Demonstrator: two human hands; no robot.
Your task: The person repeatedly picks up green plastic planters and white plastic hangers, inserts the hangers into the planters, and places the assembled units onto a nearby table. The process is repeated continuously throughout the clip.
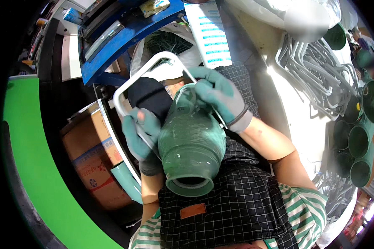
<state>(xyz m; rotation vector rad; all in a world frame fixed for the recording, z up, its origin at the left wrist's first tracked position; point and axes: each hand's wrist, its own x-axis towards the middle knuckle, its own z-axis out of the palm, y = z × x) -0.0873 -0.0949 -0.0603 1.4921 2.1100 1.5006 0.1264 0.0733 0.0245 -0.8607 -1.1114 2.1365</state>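
Over the lap (239,147) was a green vase (193,133), mouth toward the apron (241,203), its white handle (167,54) gripped by the curled fingers of the left hand (142,133) and the right hand (222,97), while bent rods (307,72) and other vases (359,141) crowded the right, a blue stand (131,40) the front, a box (93,168) the left.

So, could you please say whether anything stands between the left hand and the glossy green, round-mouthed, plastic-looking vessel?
Only the bent white rod handle, which the green-and-grey gloved left hand grips just left of the vessel. Nothing else visibly stands between them; contact with the vessel is unclear.
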